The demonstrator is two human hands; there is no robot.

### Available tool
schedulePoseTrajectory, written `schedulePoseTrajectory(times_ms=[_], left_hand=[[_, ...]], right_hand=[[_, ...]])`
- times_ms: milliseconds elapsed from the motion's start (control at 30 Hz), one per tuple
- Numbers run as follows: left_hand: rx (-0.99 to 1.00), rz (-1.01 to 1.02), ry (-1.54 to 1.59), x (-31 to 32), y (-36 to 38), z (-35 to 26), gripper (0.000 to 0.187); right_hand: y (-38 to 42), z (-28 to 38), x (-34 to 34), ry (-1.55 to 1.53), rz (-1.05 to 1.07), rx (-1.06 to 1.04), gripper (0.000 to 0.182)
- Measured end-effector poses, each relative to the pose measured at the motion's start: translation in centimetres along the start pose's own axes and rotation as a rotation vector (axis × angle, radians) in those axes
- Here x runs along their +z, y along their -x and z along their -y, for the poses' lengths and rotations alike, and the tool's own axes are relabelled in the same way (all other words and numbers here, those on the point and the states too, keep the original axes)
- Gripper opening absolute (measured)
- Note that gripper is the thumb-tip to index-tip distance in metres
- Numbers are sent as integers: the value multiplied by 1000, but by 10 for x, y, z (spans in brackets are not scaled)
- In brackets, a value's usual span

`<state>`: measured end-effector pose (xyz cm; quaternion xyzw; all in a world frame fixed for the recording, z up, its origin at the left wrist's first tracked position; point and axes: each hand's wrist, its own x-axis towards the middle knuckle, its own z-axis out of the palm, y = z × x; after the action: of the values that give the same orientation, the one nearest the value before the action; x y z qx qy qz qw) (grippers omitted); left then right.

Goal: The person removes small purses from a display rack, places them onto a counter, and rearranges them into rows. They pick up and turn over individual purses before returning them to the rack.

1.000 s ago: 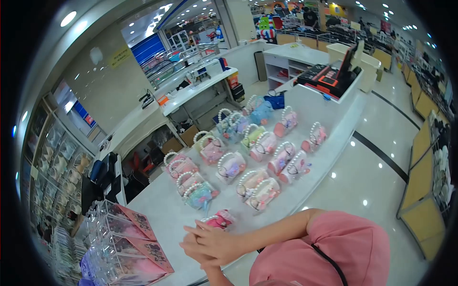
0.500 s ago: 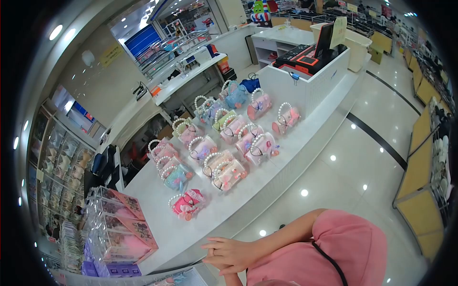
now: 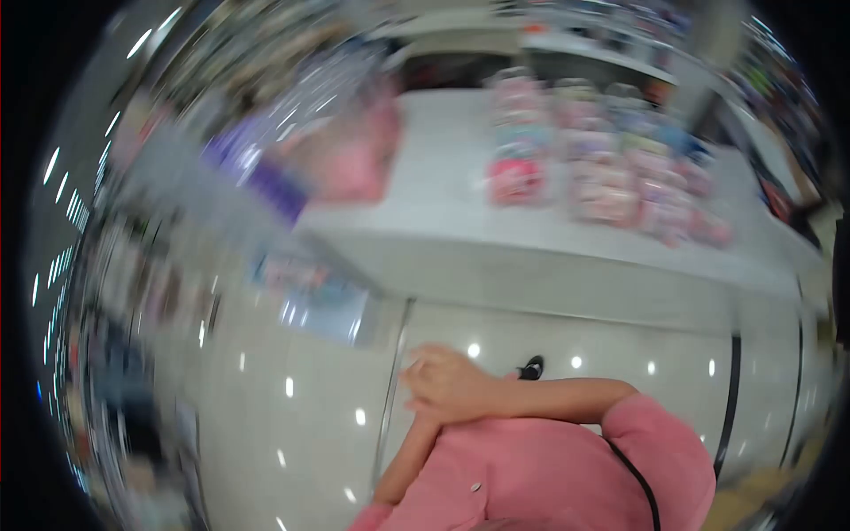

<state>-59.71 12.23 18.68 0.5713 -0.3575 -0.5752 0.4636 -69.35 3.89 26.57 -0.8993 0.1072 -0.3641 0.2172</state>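
Both hands are together in front of my pink shirt (image 3: 549,469), below the white counter. My right hand (image 3: 456,385) lies over my left hand, its blurred fingers seeming to wrap round it. Of my left hand (image 3: 425,409) only a small part shows under the right one. No object shows in either hand. Beyond them on the counter (image 3: 443,168) stand several small clear handbags in rows, with a bright pink bag (image 3: 516,180) at the near left.
Clear-and-pink packages (image 3: 350,150) stand on the counter's left end, with purple boxes (image 3: 266,177) beside them. A low pale-blue display box (image 3: 328,310) stands at left. A black shoe (image 3: 531,368) is on the shiny tiled floor (image 3: 292,425). Racks of goods blur at far left.
My view has swung down and to the left, so the counter now runs across the upper part and more floor shows. My hands stay clasped. The picture is now blurred.
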Motion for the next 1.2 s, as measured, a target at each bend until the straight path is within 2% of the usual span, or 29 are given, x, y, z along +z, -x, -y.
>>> schedulePoseTrajectory(times_ms=[267, 433, 533, 733, 867, 1033, 1133, 1200], left_hand=[[-11, 209, 412, -120, 104, 9, 35], [0, 238, 566, -178, 148, 17, 33], [15, 216, 656, -208, 159, 21, 33], [22, 31, 795, -276, 156, 29, 31], [6, -137, 846, -338, 134, 24, 31], [-19, -339, 876, -430, 98, -5, 30], [-45, -455, 906, -486, 82, -25, 29], [-56, -551, 905, -525, 81, -35, 29]], right_hand=[[-46, 117, 151, -195, 494, -102, 43], [-91, 166, 217, -244, 800, -188, 42], [-108, 180, 259, -207, 912, -278, 41], [-155, 178, 331, -326, 1004, -388, 40], [-194, 161, 393, -451, 963, -479, 41], [-290, 144, 462, -516, 1052, -574, 44], [-348, 131, 488, -523, 1028, -601, 46], [-376, 113, 512, -533, 1028, -543, 45]])
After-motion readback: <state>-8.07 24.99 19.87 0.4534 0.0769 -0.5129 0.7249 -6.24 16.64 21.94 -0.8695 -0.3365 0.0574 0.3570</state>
